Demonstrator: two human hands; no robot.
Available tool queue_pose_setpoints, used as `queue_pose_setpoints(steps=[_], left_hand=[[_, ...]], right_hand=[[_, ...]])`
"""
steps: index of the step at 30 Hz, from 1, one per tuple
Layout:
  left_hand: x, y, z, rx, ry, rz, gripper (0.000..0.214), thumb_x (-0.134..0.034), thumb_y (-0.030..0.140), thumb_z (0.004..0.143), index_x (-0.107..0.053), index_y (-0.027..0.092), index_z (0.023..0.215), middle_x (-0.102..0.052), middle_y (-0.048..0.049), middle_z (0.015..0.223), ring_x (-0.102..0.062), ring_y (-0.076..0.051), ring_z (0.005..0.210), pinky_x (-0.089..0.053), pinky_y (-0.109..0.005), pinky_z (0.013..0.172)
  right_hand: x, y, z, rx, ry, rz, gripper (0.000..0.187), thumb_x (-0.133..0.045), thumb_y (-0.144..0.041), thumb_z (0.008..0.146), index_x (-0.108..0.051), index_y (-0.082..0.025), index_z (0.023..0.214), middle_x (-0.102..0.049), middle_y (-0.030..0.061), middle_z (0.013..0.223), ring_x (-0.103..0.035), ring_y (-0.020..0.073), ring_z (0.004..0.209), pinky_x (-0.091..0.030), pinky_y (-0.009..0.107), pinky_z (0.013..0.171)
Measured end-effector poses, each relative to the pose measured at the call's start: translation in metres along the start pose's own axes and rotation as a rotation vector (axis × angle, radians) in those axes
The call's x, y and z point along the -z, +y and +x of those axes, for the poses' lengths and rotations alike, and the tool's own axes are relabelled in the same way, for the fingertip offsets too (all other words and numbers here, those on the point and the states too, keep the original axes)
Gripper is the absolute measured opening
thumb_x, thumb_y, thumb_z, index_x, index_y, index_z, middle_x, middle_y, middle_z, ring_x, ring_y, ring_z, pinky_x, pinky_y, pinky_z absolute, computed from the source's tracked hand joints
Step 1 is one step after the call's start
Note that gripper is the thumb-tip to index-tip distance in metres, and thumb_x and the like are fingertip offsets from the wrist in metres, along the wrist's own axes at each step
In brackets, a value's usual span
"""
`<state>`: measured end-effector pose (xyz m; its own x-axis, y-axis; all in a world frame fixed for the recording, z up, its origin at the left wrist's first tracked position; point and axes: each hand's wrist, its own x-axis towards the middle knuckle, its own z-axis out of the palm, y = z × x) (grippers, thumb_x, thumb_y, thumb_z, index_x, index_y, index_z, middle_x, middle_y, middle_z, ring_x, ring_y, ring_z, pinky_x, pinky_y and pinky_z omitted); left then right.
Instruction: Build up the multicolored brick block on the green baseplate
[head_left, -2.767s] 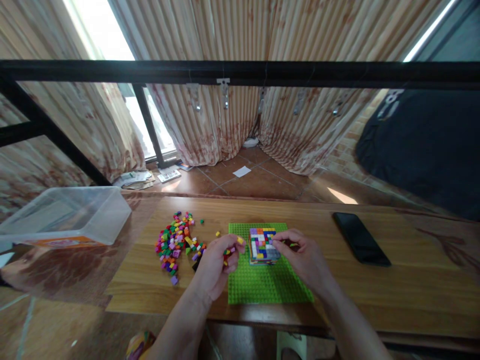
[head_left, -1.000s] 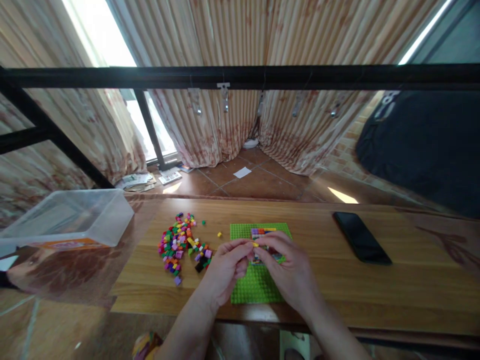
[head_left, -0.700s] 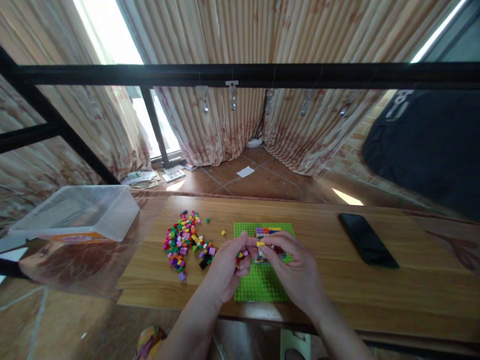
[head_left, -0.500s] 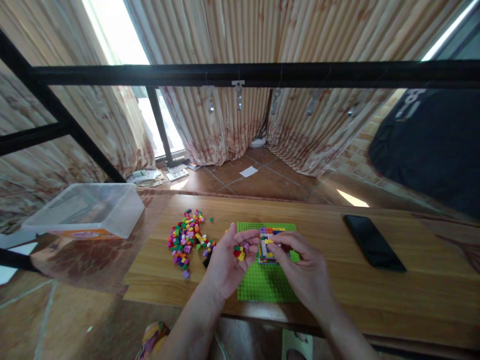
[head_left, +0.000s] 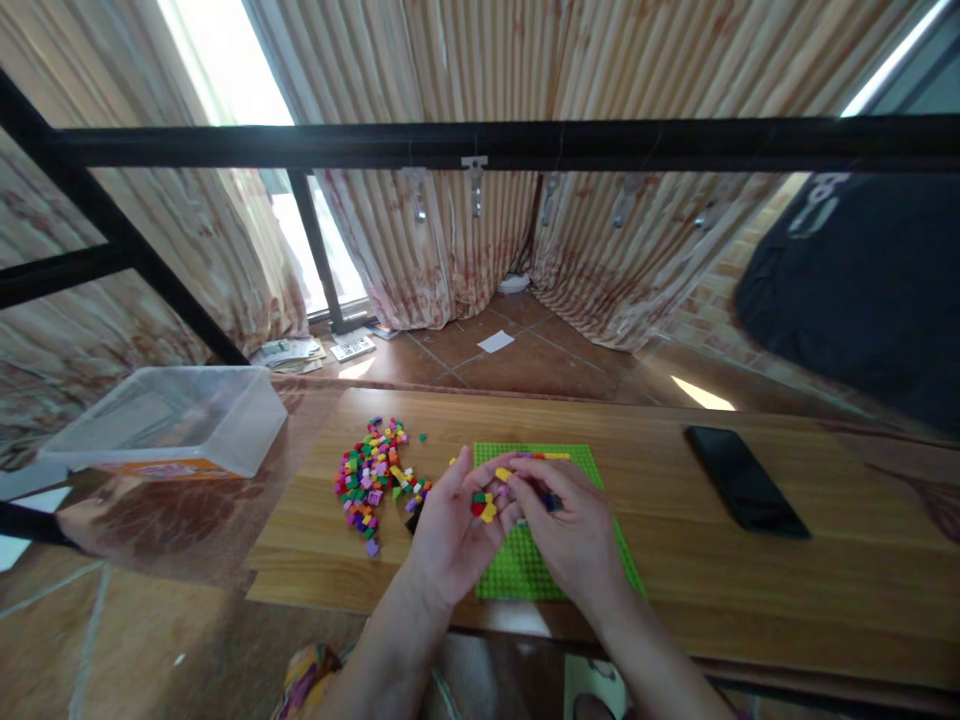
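My left hand (head_left: 454, 525) is cupped palm-up over the left edge of the green baseplate (head_left: 600, 545), holding several small coloured bricks (head_left: 484, 503) in its palm. My right hand (head_left: 571, 530) lies over the middle of the baseplate, its fingertips pinching at the bricks in the left palm. It covers most of the multicoloured block built on the plate; only a strip of that block's top edge (head_left: 553, 456) shows. A pile of loose small bricks (head_left: 373, 475) lies on the wooden table left of the hands.
A clear plastic tub (head_left: 169, 420) stands at the far left. A black phone (head_left: 745, 481) lies on the table at the right. A black metal bar (head_left: 480, 145) crosses the view above. Curtains and tiled floor lie beyond the table's far edge.
My right hand has moved left from the built block to the left palm and now covers the block. The left hand has opened up to show the bricks it holds. The view has shifted slightly.
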<state>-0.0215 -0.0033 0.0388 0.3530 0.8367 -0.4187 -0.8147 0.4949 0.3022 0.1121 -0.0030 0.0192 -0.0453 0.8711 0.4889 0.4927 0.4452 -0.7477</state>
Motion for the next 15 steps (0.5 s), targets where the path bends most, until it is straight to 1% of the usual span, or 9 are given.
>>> queue_pose_setpoints(steps=[3, 5, 8, 10, 12, 15], left_hand=[[0.0015, 0.0023, -0.0006, -0.017, 0.015, -0.011, 0.046, -0.045, 0.043, 0.095, -0.069, 0.004, 0.101, -0.063, -0.0091, 0.078, -0.059, -0.012, 0.068, -0.053, -0.021, 0.069], [0.0027, 0.0027, -0.0011, -0.026, 0.01, -0.01, 0.045, -0.045, 0.043, 0.095, -0.069, 0.005, 0.102, -0.064, -0.0097, 0.081, -0.06, -0.012, 0.069, -0.052, -0.021, 0.067], [0.0037, 0.0013, -0.0014, -0.038, 0.005, -0.01, 0.045, -0.044, 0.044, 0.095, -0.069, 0.007, 0.104, -0.066, -0.0113, 0.091, -0.06, -0.011, 0.073, -0.05, -0.019, 0.066], [0.0037, -0.0004, -0.0013, -0.049, -0.005, -0.008, 0.044, -0.044, 0.045, 0.095, -0.069, 0.008, 0.104, -0.066, -0.0114, 0.096, -0.061, -0.011, 0.078, -0.05, -0.018, 0.069], [0.0035, -0.0018, -0.0014, -0.065, -0.02, 0.01, 0.043, -0.045, 0.045, 0.095, -0.069, 0.01, 0.103, -0.066, -0.0108, 0.098, -0.061, -0.012, 0.082, -0.05, -0.019, 0.072], [0.0029, -0.0029, -0.0017, -0.071, -0.036, 0.036, 0.042, -0.046, 0.045, 0.095, -0.07, 0.012, 0.104, -0.066, -0.0097, 0.097, -0.061, -0.012, 0.081, -0.051, -0.021, 0.073]], right_hand=[[-0.0027, -0.0015, 0.001, 0.044, -0.027, -0.033, 0.009, -0.061, -0.023, 0.088, -0.07, -0.025, 0.089, -0.073, 0.0019, 0.087, -0.065, 0.018, 0.084, -0.049, 0.033, 0.077], [-0.004, -0.0016, 0.0005, 0.086, -0.062, -0.068, 0.008, -0.062, -0.023, 0.087, -0.069, -0.025, 0.084, -0.072, 0.002, 0.087, -0.064, 0.0195, 0.087, -0.048, 0.035, 0.08], [-0.0058, -0.0009, -0.0008, 0.106, -0.097, -0.128, 0.008, -0.062, -0.022, 0.086, -0.069, -0.025, 0.086, -0.072, 0.0027, 0.092, -0.063, 0.0213, 0.094, -0.047, 0.037, 0.084], [-0.0069, -0.0004, -0.0011, 0.104, -0.104, -0.157, 0.009, -0.061, -0.022, 0.087, -0.069, -0.025, 0.087, -0.071, 0.0028, 0.095, -0.062, 0.0214, 0.095, -0.047, 0.038, 0.085], [-0.0077, -0.0002, -0.0009, 0.11, -0.115, -0.172, 0.011, -0.059, -0.021, 0.088, -0.069, -0.026, 0.087, -0.071, 0.0028, 0.095, -0.061, 0.0212, 0.095, -0.047, 0.038, 0.085], [-0.0089, -0.0005, -0.0001, 0.128, -0.121, -0.191, 0.015, -0.055, -0.021, 0.091, -0.069, -0.026, 0.086, -0.07, 0.0031, 0.092, -0.061, 0.0209, 0.092, -0.047, 0.037, 0.083]])
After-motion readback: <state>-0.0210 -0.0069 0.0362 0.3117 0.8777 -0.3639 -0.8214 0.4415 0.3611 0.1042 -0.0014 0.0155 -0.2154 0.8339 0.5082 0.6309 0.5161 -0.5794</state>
